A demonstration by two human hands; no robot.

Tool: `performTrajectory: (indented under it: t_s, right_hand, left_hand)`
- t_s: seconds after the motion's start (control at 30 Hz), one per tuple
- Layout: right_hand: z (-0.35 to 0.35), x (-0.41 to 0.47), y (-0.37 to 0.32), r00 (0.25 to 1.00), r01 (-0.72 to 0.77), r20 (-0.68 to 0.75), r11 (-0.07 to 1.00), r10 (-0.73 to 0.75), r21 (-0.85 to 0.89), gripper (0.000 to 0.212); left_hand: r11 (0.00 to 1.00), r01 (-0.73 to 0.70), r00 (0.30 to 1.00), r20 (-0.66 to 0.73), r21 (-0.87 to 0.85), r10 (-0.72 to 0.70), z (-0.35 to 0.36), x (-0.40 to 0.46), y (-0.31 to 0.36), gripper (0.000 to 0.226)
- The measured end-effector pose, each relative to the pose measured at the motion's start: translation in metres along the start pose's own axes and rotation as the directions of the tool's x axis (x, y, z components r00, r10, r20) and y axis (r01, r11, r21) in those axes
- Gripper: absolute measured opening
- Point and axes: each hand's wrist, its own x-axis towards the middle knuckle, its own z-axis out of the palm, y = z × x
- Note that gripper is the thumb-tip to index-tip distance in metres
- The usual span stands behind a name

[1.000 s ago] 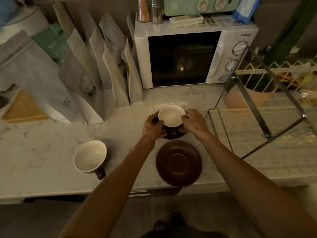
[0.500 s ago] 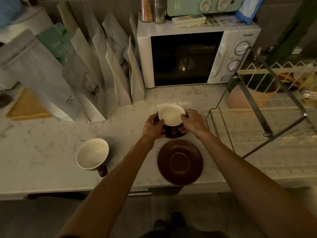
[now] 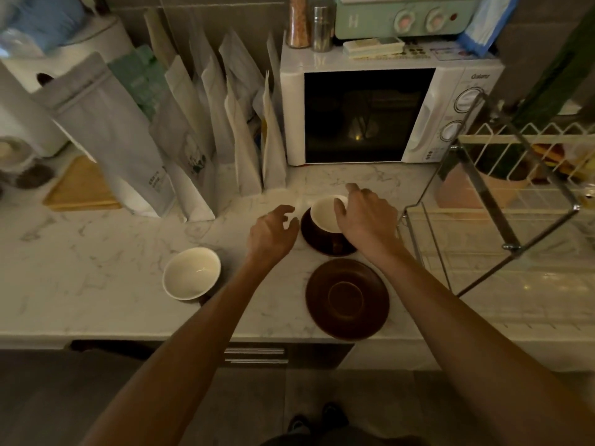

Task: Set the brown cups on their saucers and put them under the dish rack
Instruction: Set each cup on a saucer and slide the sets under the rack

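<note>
Second cup sits left of empty saucer; our left hand nearer, both hands open-fingered.

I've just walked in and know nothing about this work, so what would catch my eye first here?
Two bare forearms reach in from below, the left hand and right hand open on either side of a brown cup sitting on its saucer at the middle of the marble counter. In front of it lies an empty saucer, with a second cup to its left. The wire dish rack stands at right.
</note>
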Motion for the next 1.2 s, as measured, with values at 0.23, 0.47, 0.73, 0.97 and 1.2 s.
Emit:
performTrajectory:
  t_s: [0.23, 0.47, 0.73, 0.97, 1.2]
  right_hand:
    - [0.015, -0.006, -0.064, 0.890, 0.402, 0.136, 0.891, -0.434, 0.212, 0.045]
    - [0.036, -0.029, -0.126, 0.750, 0.548, 0.242, 0.783, -0.616, 0.294, 0.045]
    - [0.067, -0.054, -0.165, 0.747, 0.465, 0.318, 0.801, -0.583, 0.376, 0.043]
    - [0.089, -0.057, -0.174, 0.802, 0.353, 0.369, 0.871, -0.469, 0.341, 0.042]
    - [0.094, -0.060, -0.173, 0.850, 0.255, 0.349, 0.887, -0.395, 0.384, 0.038]
  left_hand:
    - [0.825, -0.115, 0.962, -0.144, 0.553, 0.230, -0.068, -0.032, -0.040, 0.040]
    - [0.808, 0.153, 0.976, -0.216, 0.569, -0.032, -0.113, -0.078, -0.121, 0.044]
    - [0.904, 0.322, 0.934, -0.251, 0.283, -0.254, -0.114, -0.116, -0.158, 0.050]
    - [0.902, 0.424, 0.897, -0.101, -0.076, -0.430, -0.099, -0.107, -0.158, 0.052]
    - [0.889, 0.416, 0.898, -0.064, -0.193, -0.435, -0.088, -0.099, -0.164, 0.050]
